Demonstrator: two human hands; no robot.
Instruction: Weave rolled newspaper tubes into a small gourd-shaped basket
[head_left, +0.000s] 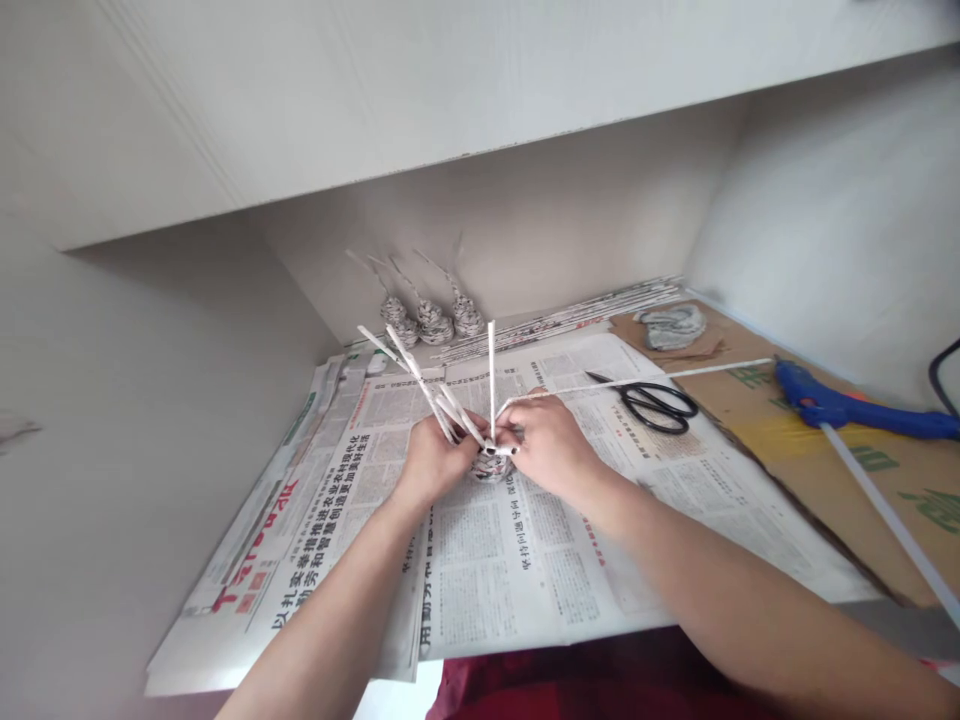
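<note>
Between my hands, low over the newspaper, is a small round woven paper piece (pixel 491 467) with several rolled paper sticks (pixel 492 375) rising from it, some upright and some leaning left. My left hand (pixel 442 455) is closed around its left side, near the leaning sticks. On the right side, my right hand (pixel 553 442) pinches a long rolled paper strip (pixel 637 381) against the rim. That strip stretches to the right, over the black scissors (pixel 656 405). My fingertips partly hide the woven piece.
Newspaper (pixel 510 590) covers the work surface. At the back stand three woven paper pieces (pixel 433 322) with stems, beside a bundle of paper sticks (pixel 577 315). A blue glue gun (pixel 847 405) and a crumpled grey lump (pixel 673 327) lie on cardboard (pixel 817 460) at right. Walls and a white overhang (pixel 450 80) enclose the space.
</note>
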